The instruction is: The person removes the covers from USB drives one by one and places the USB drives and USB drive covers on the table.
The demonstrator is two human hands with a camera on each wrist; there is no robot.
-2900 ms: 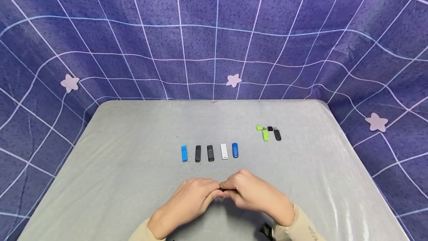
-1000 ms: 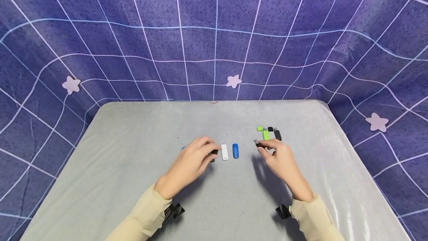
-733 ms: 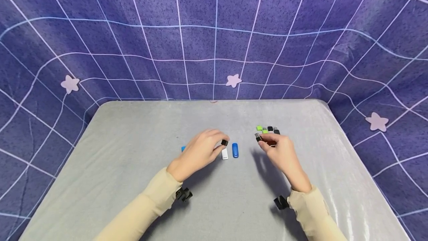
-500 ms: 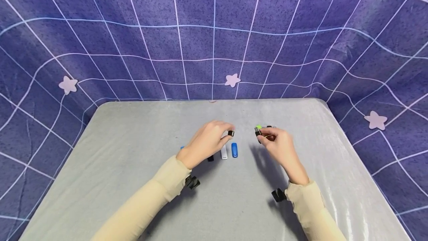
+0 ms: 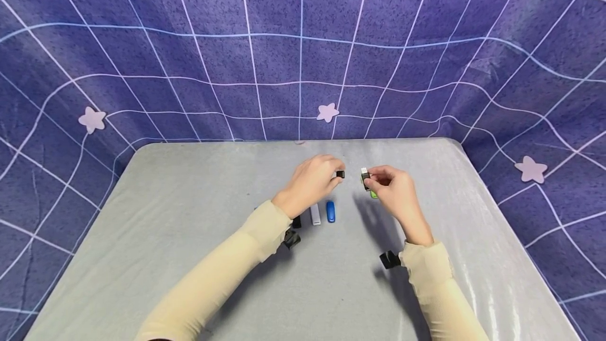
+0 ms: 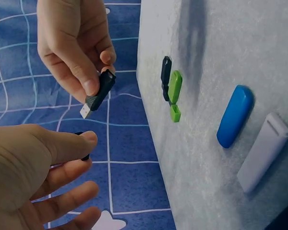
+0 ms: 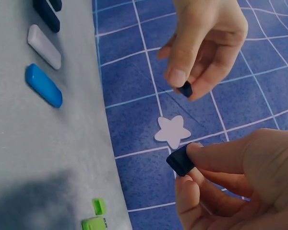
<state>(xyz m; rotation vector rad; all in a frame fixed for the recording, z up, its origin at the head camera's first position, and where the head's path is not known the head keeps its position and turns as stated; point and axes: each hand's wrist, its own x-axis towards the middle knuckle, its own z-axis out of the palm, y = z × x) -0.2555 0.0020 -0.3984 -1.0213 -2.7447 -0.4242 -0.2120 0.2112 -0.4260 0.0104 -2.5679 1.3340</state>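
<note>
Thumb and fingers of my left hand (image 5: 312,182) pinch a small black USB stick cap (image 5: 340,174) above the table. To its right, my right hand (image 5: 395,191) holds a black USB stick (image 5: 366,180) between thumb and fingers, its metal connector bare and pointing away. Cap and stick are apart. Beneath the right hand lie an uncapped green USB stick (image 6: 174,86) with its green cap (image 6: 175,114) and a black USB stick (image 6: 166,70) with its black cap (image 6: 165,92), seen in the left wrist view; the head view mostly hides them.
A blue USB stick (image 5: 330,211) and a white USB stick (image 5: 315,216) lie capped in a row nearer me. Black sticks (image 7: 47,17) continue that row, partly under my left forearm. A purple gridded curtain (image 5: 303,57) stands behind the grey table (image 5: 189,188).
Earlier both hands met on a black object at the front. They came apart with the cap in the left and stick in the right, and both moved away from me, the left also rightward.
</note>
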